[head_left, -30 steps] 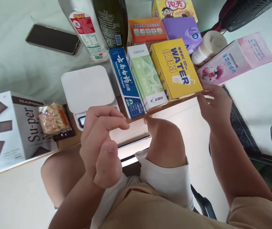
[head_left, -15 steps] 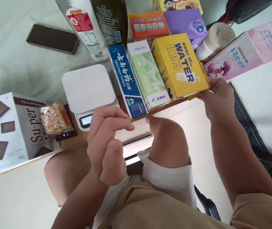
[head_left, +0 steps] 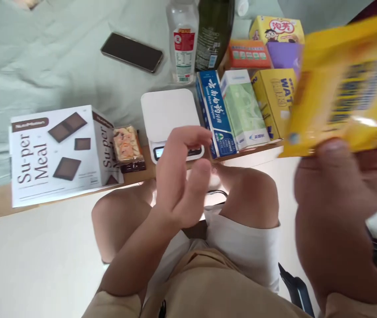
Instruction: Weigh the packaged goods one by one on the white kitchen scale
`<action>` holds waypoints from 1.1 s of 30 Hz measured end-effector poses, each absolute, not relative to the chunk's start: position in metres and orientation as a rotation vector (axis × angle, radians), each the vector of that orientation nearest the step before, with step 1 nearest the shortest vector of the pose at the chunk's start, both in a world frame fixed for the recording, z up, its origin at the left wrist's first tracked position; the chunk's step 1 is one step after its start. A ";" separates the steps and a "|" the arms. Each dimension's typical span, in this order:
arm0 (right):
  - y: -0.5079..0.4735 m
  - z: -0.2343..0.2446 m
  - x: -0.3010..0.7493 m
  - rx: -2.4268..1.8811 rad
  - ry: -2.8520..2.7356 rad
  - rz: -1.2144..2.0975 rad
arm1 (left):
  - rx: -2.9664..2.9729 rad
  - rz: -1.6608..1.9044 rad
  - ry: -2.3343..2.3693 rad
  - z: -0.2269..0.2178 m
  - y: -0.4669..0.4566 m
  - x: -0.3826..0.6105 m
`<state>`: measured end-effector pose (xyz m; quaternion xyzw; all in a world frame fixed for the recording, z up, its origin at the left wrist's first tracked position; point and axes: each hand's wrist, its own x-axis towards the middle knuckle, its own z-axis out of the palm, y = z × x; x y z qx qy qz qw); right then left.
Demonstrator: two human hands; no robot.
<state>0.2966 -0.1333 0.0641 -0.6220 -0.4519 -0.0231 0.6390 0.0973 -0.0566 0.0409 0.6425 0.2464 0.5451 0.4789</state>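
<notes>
My right hand (head_left: 337, 176) is closed on the lower edge of a yellow packet (head_left: 344, 97), held up at the right and blurred by motion. Dark print runs across the packet, and it covers part of the yellow WATER box (head_left: 273, 99). In front of the white kitchen scale (head_left: 170, 112) hovers my left hand (head_left: 185, 176), empty, with curved fingers and the thumb apart. It hides part of the scale's lit display. Right of the scale lie a blue toothpaste box (head_left: 217, 117) and a green-and-white box (head_left: 244, 110), side by side.
A Su-per Meal box (head_left: 56, 176) stands at the left, with a wrapped snack (head_left: 127, 143) beside it. Behind are a black phone (head_left: 132, 51), a clear bottle (head_left: 184, 44), a dark green bottle (head_left: 213, 33), an orange pack (head_left: 250, 53), a purple pack (head_left: 284, 54) and a yellow carton (head_left: 276, 28).
My right hand has risen from beside the WATER box and now holds up the yellow packet. My left hand's fingers and thumb have spread apart. The camera view has shifted.
</notes>
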 end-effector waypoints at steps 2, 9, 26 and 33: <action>-0.101 0.059 0.251 -1.315 -1.112 0.138 | 1.463 1.340 0.712 0.036 -0.046 0.085; -0.045 0.017 0.185 -1.474 -1.201 0.613 | 1.229 1.278 0.813 0.012 -0.027 0.063; -0.054 0.036 0.201 -1.987 -1.682 0.107 | 1.134 1.301 1.001 0.041 -0.030 0.049; -0.055 0.049 0.203 -1.944 -1.588 0.105 | 1.175 1.736 0.968 0.040 -0.023 0.047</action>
